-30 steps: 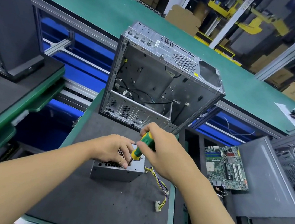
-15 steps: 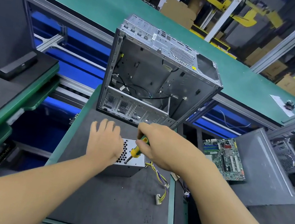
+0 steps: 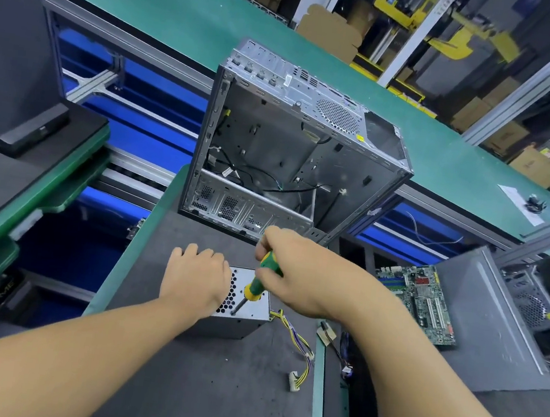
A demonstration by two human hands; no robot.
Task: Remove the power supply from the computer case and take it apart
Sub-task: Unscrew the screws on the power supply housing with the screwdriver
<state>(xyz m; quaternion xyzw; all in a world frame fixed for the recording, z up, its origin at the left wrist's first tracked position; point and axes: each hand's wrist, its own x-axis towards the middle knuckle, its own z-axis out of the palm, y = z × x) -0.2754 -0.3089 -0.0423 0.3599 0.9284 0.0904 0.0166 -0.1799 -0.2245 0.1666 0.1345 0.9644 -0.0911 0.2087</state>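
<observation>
The grey metal power supply (image 3: 253, 310) lies on the dark mat (image 3: 206, 382), its perforated top facing up and yellow and black cables (image 3: 299, 345) trailing to the right. My left hand (image 3: 195, 276) rests flat on its left part, fingers straight. My right hand (image 3: 307, 277) grips a green and yellow screwdriver (image 3: 258, 283), whose tip stands on the near edge of the power supply's top. Behind them the open, gutted computer case (image 3: 292, 162) stands upright with loose black wires inside.
A green motherboard (image 3: 417, 303) lies to the right, partly under a grey case panel (image 3: 493, 329). Another case (image 3: 545, 294) sits at the far right. A dark tower (image 3: 15, 41) stands on the left bench. A green conveyor (image 3: 173, 1) runs behind.
My left hand went from curled beside the screwdriver tip to lying flat on the power supply's top. The screwdriver tip shifted slightly along the near edge.
</observation>
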